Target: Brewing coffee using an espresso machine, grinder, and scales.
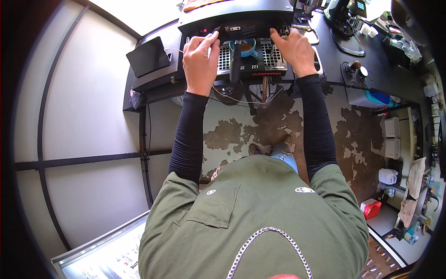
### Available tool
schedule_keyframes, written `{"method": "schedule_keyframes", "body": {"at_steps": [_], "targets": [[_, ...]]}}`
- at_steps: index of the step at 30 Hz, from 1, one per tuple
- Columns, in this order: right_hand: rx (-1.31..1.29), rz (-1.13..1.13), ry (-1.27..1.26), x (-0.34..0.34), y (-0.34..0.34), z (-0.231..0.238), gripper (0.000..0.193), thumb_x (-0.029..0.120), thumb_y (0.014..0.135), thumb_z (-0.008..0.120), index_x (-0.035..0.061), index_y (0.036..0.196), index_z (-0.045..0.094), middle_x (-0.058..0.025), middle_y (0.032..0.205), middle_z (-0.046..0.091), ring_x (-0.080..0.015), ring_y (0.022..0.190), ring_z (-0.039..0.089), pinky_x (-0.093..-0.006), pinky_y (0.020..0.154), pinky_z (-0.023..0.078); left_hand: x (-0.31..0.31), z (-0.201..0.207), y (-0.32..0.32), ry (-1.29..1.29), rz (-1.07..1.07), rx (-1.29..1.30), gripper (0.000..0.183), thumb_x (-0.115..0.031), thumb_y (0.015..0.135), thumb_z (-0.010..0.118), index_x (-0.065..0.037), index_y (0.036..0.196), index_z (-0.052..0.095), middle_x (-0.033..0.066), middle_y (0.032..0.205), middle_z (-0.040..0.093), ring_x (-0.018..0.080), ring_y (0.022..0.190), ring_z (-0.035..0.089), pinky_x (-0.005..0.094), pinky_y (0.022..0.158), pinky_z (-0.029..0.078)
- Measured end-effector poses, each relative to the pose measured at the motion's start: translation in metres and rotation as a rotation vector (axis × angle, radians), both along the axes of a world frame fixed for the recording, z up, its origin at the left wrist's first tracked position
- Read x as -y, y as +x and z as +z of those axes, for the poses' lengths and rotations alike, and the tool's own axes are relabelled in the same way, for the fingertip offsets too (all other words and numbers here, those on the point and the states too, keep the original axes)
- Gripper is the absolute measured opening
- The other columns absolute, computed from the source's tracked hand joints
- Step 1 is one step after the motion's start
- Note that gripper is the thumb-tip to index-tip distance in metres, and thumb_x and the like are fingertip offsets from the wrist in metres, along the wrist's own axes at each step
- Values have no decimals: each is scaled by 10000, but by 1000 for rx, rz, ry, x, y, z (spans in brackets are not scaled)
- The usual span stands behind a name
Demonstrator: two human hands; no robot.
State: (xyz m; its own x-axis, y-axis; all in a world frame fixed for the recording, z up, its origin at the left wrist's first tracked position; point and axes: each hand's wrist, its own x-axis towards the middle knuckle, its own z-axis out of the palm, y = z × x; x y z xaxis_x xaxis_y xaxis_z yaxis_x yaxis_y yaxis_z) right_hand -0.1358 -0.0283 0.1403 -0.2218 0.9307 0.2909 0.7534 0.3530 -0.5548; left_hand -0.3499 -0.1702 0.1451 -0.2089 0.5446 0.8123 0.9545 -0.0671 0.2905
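Observation:
Both my arms reach forward to a black espresso machine (237,14). With fingers pinched together, my left hand (200,63) touches the left of its front panel; whatever is between the fingertips is hidden. At the panel's right end, my right hand (297,52) curls round a small dark part I cannot make out, its thumb standing off from the fingers. Between my hands a black portafilter handle (235,65) points toward me. Beneath it a light blue cup (254,52) with brown coffee in it rests on a black scale (255,66) with a lit display, over the drip tray grate (225,59).
Left of the machine a dark tablet (147,56) leans on a black box. On the right counter (327,51) are a black stand-like appliance (346,28) and a tamper (356,65). White containers (392,135) sit on a low shelf at right. The floor (260,125) is patchy.

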Motion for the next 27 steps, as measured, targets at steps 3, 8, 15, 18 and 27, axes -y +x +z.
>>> {"method": "schedule_keyframes", "body": {"at_steps": [3, 8, 15, 18, 27], "targets": [[-5, 0, 5, 0, 0, -1, 682, 627, 892, 618, -40, 983, 735, -281, 908, 743, -431, 900, 745, -486, 807, 595, 0, 0, 0, 3, 0, -4, 230, -138, 899, 772, -117, 1126, 804, 68, 888, 703, 193, 821, 674, 318, 713, 547], [-6, 2, 10, -1, 0, -2, 680, 626, 890, 624, -38, 985, 735, -280, 912, 744, -432, 906, 744, -484, 808, 596, 1, 2, 4, -9, -24, 65, 211, -116, 888, 749, -95, 1091, 800, 62, 889, 688, 250, 868, 650, 370, 840, 528], [5, -7, 17, 0, 0, 0, 687, 632, 888, 620, -37, 993, 736, -279, 921, 745, -429, 911, 745, -477, 810, 598, 0, 1, 3, -15, -16, 61, 210, -124, 888, 750, -95, 1089, 801, 64, 895, 691, 252, 871, 651, 372, 845, 528], [6, -5, 19, -1, 0, -2, 689, 634, 888, 616, -37, 991, 736, -280, 917, 745, -429, 908, 745, -476, 810, 597, 0, 1, 3, -19, -11, 57, 209, -125, 888, 750, -95, 1089, 802, 64, 898, 692, 253, 871, 651, 373, 844, 529], [-3, -8, 4, 1, 0, 0, 677, 627, 889, 620, -35, 973, 736, -280, 920, 745, -430, 910, 745, -481, 816, 593, 1, 2, 3, -11, -3, 27, 218, -126, 893, 758, -105, 1105, 804, 62, 888, 695, 228, 846, 657, 356, 780, 534]]}}
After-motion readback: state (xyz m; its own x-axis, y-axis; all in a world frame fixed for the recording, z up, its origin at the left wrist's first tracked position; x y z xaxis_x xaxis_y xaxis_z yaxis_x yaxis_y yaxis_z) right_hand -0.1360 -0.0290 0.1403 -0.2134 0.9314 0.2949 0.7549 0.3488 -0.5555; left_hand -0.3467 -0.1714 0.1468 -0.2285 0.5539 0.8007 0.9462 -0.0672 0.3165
